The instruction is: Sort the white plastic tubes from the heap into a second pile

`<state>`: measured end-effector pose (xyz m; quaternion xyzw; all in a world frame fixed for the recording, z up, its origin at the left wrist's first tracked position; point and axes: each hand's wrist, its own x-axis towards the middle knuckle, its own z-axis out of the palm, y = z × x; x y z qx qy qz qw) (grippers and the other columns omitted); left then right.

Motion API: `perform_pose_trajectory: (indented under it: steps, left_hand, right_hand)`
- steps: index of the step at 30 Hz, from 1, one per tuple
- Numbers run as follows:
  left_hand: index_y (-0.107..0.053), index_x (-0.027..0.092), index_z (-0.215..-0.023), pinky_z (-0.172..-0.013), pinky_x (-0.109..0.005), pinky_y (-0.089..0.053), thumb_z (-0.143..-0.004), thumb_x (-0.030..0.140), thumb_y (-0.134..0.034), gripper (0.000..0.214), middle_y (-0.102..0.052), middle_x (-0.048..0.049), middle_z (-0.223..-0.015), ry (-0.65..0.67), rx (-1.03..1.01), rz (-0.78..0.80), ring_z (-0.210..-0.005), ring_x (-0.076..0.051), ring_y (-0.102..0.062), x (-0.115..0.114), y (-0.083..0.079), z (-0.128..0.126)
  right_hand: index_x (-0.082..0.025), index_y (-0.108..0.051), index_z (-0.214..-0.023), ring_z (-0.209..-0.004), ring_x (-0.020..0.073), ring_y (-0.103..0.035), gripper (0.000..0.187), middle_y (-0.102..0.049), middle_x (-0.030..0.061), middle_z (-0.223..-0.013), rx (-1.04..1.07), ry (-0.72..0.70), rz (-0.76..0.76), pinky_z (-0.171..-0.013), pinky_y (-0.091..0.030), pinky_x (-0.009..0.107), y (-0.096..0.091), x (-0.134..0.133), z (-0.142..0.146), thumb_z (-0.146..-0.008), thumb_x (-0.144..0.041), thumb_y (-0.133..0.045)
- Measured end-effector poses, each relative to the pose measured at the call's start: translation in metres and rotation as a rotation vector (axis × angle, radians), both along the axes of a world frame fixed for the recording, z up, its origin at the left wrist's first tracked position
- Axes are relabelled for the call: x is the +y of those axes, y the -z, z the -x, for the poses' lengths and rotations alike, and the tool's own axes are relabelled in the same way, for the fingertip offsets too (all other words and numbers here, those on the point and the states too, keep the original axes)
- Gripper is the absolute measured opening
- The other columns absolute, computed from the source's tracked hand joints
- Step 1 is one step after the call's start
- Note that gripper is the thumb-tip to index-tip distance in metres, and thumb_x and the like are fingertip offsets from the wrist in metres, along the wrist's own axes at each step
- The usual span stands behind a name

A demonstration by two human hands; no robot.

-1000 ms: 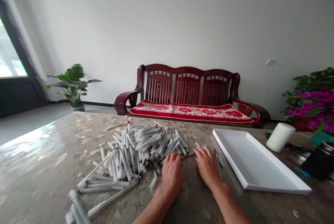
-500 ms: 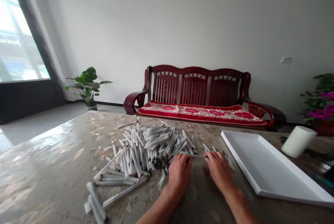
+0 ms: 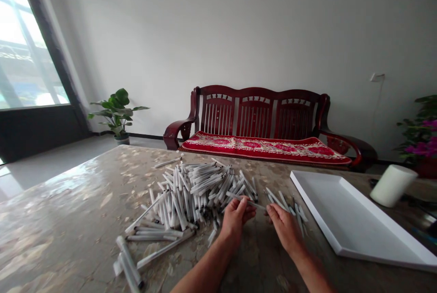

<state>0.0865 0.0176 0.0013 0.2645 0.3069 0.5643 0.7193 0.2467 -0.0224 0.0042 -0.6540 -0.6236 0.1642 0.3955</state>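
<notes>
A big heap of white pens (image 3: 198,188) lies in the middle of a marbled table (image 3: 61,220). My left hand (image 3: 235,220) and my right hand (image 3: 285,227) are raised a little above the table just in front of the heap. Between them they pinch one thin pen (image 3: 254,203) by its two ends, held roughly level. A few loose pens (image 3: 290,206) lie just beyond my right hand. More pens (image 3: 128,268) lie scattered at the near left.
A shallow white tray (image 3: 344,220) lies on the table to the right. A white cylinder (image 3: 392,185) stands behind it. Across the room are a dark red wooden bench (image 3: 259,124), a green potted plant (image 3: 116,110) and pink flowers (image 3: 423,142).
Both hands went from resting flat on the table to lifting a single pen, pinched at each end. The view has swung left.
</notes>
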Motion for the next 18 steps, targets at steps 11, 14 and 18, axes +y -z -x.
perform_pose_trajectory:
  steps: [11, 14, 18]
  left_hand:
    - [-0.067, 0.013, -0.071, -0.059, -0.023, -0.059, -0.051, 0.041, -0.096, 0.044, -0.071, -0.0035, -0.068, -0.055, -0.027, 0.073, -0.062, -0.015, -0.070, 0.0025, 0.0063, -0.0019]
    - [-0.066, 0.013, -0.069, -0.058, -0.022, -0.060, -0.055, 0.037, -0.095, 0.040, -0.072, -0.0040, -0.067, -0.061, -0.026, 0.095, -0.061, -0.014, -0.070, 0.0034, 0.0060, -0.0008]
    - [-0.066, 0.013, -0.068, -0.060, -0.022, -0.060, -0.058, 0.035, -0.094, 0.037, -0.071, -0.0035, -0.067, -0.071, -0.040, 0.103, -0.061, -0.014, -0.070, 0.0028, 0.0036, 0.0004]
  right_hand:
    - [-0.025, -0.073, -0.082, -0.075, 0.0230, -0.070, 0.028, -0.075, 0.0046, -0.078, 0.131, -0.019, -0.174, -0.071, -0.051, 0.032, 0.0022, 0.0034, 0.0018, -0.085, -0.046, -0.056]
    - [-0.026, -0.076, -0.089, -0.085, 0.0244, -0.071, 0.023, -0.077, 0.0056, -0.089, 0.174, -0.016, -0.210, -0.079, -0.054, 0.034, 0.0033, 0.0039, 0.0028, -0.082, -0.041, -0.060]
    - [-0.026, -0.075, -0.095, -0.083, 0.0248, -0.072, 0.032, -0.077, 0.0057, -0.089, 0.266, -0.016, -0.135, -0.073, -0.056, 0.034, 0.0054, 0.0048, 0.0022, -0.084, -0.050, -0.058]
